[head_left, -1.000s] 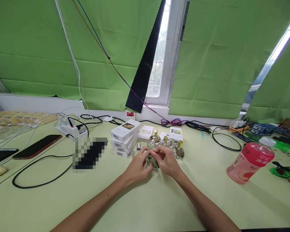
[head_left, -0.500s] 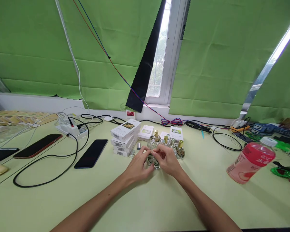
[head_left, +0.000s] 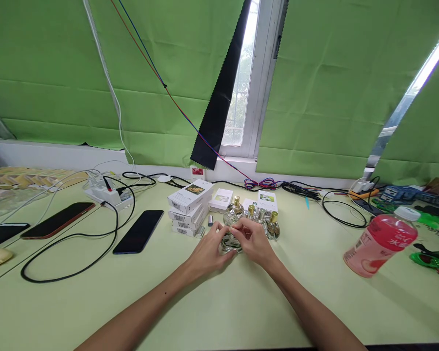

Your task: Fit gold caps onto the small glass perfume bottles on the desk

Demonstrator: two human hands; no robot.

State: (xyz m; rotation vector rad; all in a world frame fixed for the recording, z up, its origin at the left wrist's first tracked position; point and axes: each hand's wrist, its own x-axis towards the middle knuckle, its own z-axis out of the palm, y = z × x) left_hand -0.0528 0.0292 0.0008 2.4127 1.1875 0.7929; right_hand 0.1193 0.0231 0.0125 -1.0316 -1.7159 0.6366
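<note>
Both hands meet over a round clear glass bottle (head_left: pixel 228 242) on the pale table. My left hand (head_left: pixel 208 248) curves round the bottle's left side, its fingertips at the top. My right hand (head_left: pixel 254 242) has its fingers pinched at the bottle's top, touching the left fingertips; whatever sits between them is hidden. Behind and to the right stand several glass bottles with gold tops (head_left: pixel 272 226). A small silver cap (head_left: pixel 210 221) stands left of them, beside a stack of white boxes (head_left: pixel 190 207).
More white boxes (head_left: pixel 267 200) lie behind the bottles. Phones (head_left: pixel 139 232), a black cable and a power strip (head_left: pixel 108 192) are on the left. A pink drink bottle (head_left: pixel 380 243) stands on the right, near green items (head_left: pixel 427 261).
The left thumb has shifted slightly at the bottle's lower edge. Both hands otherwise keep their place around the bottle.
</note>
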